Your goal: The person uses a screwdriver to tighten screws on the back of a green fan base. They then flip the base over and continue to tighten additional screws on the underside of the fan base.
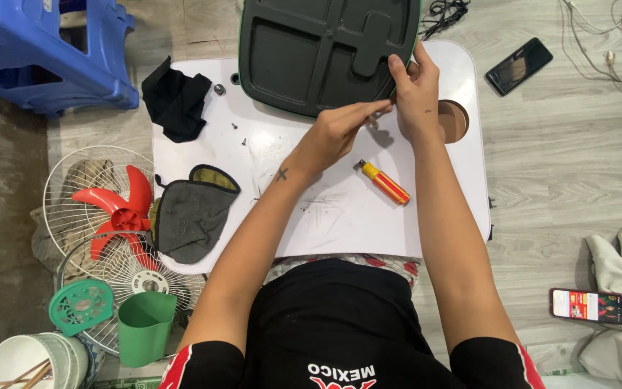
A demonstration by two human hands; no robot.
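both hands meet at the edge of the dark grey plastic panel (325, 50), which lies upside down at the far end of the white desk (340, 216). the right hand (415, 90) grips the panel's rim, fingers curled over it; the left hand (336, 133) is pinched narrow on something small at that same edge (too small to tell what). a red-and-yellow screwdriver (384, 182) lies just beside the wrists, and loose screws (239, 133) sit near a black cloth (176, 101). the risk as it looks: those screws could roll off if the panel gets shoved.
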